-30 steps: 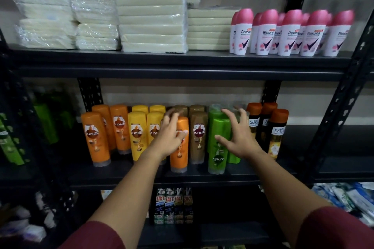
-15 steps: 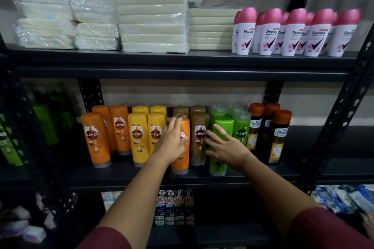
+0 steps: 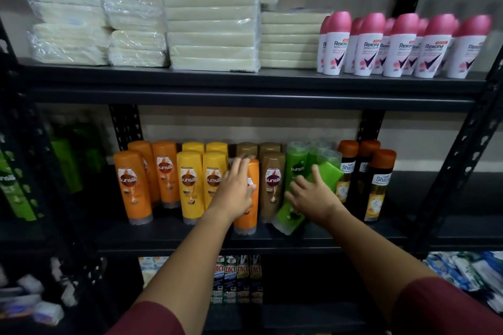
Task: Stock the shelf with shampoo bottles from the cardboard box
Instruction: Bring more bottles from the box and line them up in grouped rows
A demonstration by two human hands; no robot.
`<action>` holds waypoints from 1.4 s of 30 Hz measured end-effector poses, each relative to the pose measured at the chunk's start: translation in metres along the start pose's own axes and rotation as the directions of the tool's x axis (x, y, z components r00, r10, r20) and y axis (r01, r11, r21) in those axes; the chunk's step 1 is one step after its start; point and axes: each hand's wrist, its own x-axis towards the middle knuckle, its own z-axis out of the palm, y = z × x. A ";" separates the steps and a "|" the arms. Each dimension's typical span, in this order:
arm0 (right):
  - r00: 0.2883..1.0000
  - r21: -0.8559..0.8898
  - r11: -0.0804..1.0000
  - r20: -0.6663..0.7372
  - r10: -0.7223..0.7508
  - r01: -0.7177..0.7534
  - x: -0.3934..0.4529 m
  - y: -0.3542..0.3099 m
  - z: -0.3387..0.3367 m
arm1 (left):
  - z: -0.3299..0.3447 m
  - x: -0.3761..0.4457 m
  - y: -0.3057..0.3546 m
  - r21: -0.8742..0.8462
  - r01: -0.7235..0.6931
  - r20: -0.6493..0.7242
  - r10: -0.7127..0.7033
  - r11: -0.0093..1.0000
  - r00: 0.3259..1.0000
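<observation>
Sunsilk shampoo bottles stand in rows on the middle shelf (image 3: 353, 236): orange, yellow, brown and green. My left hand (image 3: 236, 190) holds an orange bottle (image 3: 249, 215) at the shelf's front, between the yellow and brown rows, with its thumb across the label and fingers up along the left side. My right hand (image 3: 313, 196) lies with spread, straight fingers on a green bottle (image 3: 328, 175). That bottle leans to the right against the green row, its clear cap end down near the shelf's front. The cardboard box is out of view.
Dark Safi Shayla bottles (image 3: 379, 185) stand just right of the green row. Pink-capped Rexona deodorants (image 3: 400, 46) and wrapped cream packs (image 3: 212, 30) fill the top shelf. Zact boxes (image 3: 239, 277) sit on the shelf below. Black uprights frame both sides.
The front green bottle has tipped from upright to leaning right, and my right hand has spread over it. My left hand stays on the orange bottle.
</observation>
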 end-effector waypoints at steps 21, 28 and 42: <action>0.642 0.881 -0.228 0.460 0.614 -0.414 0.004 -0.029 0.006 | 0.002 -0.002 0.003 0.011 0.002 -0.028 -0.001 1.000 1.000; 0.559 0.890 -0.237 0.433 0.707 -0.389 -0.005 -0.038 -0.004 | 0.005 -0.008 0.003 0.004 0.024 0.001 -0.024 1.000 1.000; 0.592 0.919 -0.090 0.320 0.740 -0.384 0.005 -0.039 0.003 | 0.036 -0.018 0.001 -0.055 0.202 -0.133 -0.208 0.978 0.969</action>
